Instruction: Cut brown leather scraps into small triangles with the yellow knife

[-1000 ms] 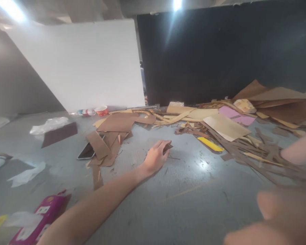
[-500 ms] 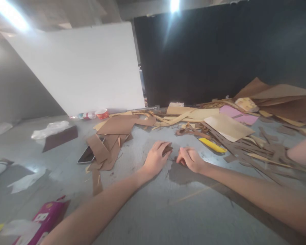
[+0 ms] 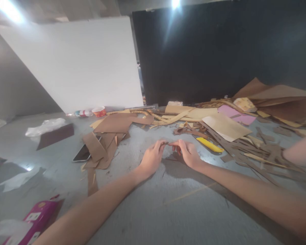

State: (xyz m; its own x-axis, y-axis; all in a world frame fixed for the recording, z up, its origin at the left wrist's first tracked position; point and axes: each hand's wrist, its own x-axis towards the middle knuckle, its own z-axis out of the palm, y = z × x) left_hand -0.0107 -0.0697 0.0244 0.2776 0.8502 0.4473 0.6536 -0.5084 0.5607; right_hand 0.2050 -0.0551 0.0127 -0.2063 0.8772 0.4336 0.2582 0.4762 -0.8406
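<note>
Above the middle of the grey table [image 3: 142, 207], my left hand [image 3: 153, 157] pinches a small dark brown piece [image 3: 166, 143] between thumb and fingers. My right hand [image 3: 187, 153] is just to its right, with the index finger reaching to the piece and the other fingers curled. Whether my right fingers also grip it is too small to tell. A yellow cutter knife [image 3: 209, 145] lies to the right of my right hand. Brown leather-like pieces [image 3: 112, 123] lie left of my hands, some over a phone [image 3: 82, 153].
Brown strips and offcuts [image 3: 265, 153] spread on the right, near another person's arm [image 3: 299, 149]. A pink sheet [image 3: 236, 115] and a beige sheet [image 3: 225, 126] lie behind. At left are a red-white cup [image 3: 99, 111], a plastic bag [image 3: 46, 126] and a magenta pack [image 3: 40, 216].
My hands have come closer together, and my right index finger now reaches out to the small piece. The view has shifted slightly, moving the table's things a little left in the picture.
</note>
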